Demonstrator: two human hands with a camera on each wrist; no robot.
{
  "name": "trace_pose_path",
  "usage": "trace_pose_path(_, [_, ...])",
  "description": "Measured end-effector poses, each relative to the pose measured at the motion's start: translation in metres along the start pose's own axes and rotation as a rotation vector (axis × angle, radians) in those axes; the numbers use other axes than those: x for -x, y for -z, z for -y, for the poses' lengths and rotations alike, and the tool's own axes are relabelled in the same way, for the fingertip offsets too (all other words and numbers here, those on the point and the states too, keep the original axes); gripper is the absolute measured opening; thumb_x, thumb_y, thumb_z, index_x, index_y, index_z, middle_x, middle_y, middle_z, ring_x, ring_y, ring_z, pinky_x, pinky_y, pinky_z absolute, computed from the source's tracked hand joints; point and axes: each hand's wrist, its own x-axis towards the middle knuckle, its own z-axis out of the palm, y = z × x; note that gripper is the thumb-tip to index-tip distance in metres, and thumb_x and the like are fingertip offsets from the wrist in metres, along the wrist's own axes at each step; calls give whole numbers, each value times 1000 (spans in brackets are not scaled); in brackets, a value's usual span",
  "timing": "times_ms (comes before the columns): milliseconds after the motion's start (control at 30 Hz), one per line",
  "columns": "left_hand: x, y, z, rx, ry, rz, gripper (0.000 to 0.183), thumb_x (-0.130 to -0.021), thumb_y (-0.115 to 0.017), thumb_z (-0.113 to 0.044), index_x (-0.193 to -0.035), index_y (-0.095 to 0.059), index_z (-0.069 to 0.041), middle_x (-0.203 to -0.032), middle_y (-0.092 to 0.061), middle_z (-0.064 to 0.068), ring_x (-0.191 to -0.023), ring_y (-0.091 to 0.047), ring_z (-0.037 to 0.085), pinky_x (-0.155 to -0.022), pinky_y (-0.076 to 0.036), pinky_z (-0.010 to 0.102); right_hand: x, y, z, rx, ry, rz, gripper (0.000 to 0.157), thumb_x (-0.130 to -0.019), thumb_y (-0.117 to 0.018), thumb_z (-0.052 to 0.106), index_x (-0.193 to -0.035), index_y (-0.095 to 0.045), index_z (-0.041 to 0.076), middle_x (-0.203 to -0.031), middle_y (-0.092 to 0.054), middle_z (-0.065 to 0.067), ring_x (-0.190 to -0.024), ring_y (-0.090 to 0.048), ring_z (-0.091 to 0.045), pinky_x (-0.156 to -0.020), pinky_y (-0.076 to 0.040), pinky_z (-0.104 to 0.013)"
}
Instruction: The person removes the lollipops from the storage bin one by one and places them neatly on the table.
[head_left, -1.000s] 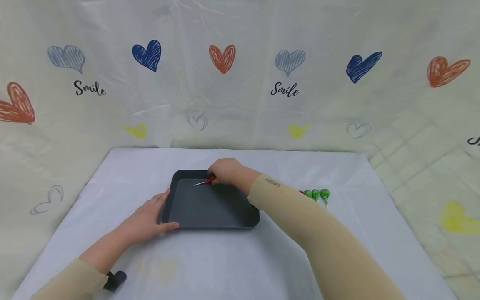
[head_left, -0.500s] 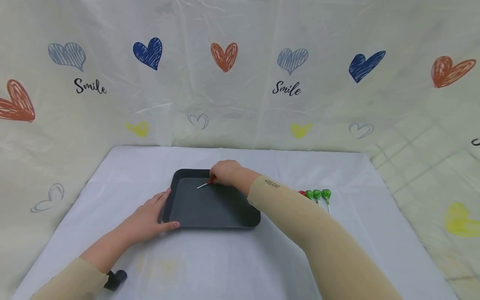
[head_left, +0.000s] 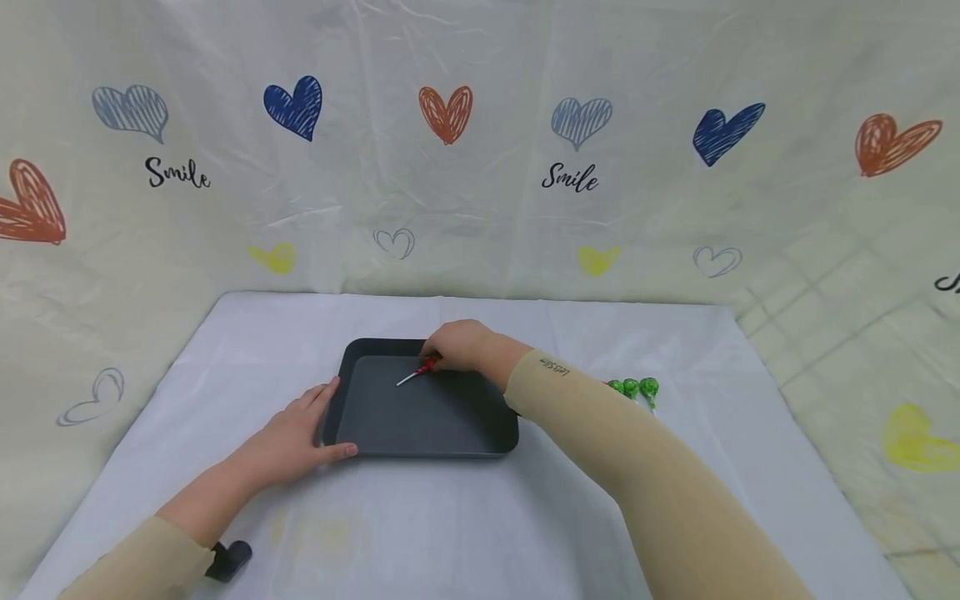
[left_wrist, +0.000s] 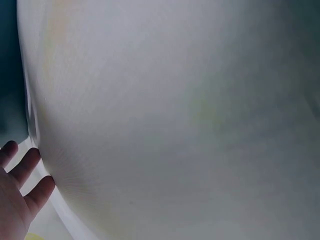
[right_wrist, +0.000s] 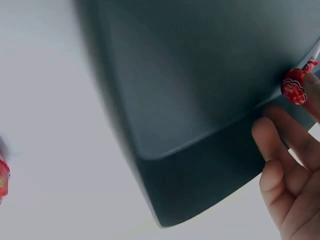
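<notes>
A dark grey rectangular tray (head_left: 420,421) lies on the white-covered table. My left hand (head_left: 292,437) rests along its left side with fingers spread, the thumb at the near left corner; the left wrist view shows part of this hand (left_wrist: 20,195) beside the tray. At the tray's far side, my right hand (head_left: 461,343) holds a red-wrapped lollipop (head_left: 428,365) by its head, its white stick slanting down to the left over the tray floor. Close up in the right wrist view, the thumb touches the lollipop (right_wrist: 294,91) just inside the tray wall.
Several green lollipops (head_left: 632,388) lie in a row right of the tray, with a bit of red beside them behind my right sleeve (head_left: 600,425). A black rounded object (head_left: 229,562) shows beneath my left cuff. A heart-printed sheet (head_left: 480,208) hangs behind the table.
My right hand has shifted slightly right, and the lollipop's stick has swung to point more steeply toward the near side of the tray. My left hand stays in place.
</notes>
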Motion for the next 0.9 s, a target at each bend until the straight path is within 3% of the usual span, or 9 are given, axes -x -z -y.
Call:
trace_pose_path(300, [-2, -3, 2, -6, -1, -5, 118, -78, -65, -74, -159, -13, -6, -156, -28, 27, -138, -33, 50, -106, -34, 65, -3, -3, 3, -69, -80, -9, 20, -96, -67, 37, -104, -74, 20, -92, -66, 9, -82, -59, -9, -78, -50, -27])
trace_pose_path(633, [0, -1, 0, -7, 8, -1, 118, -78, -66, -73, -159, -13, -6, -155, -27, 27, -137, -33, 51, -106, -34, 65, -6, -3, 6, -106, -45, 12, 24, -96, -67, 26, -119, -73, 21, -106, -67, 6, -90, -58, -10, -86, -50, -27])
trace_pose_path(900, [1, 0, -2, -4, 16, 7, 118, -79, -65, -73, -159, -13, -6, -156, -25, 28, -138, -32, 51, -107, -34, 65, -1, -2, 5, -169, -34, 20, 23, -95, -67, 23, -117, -74, 22, -107, -67, 6, -92, -58, -11, -87, -51, -27])
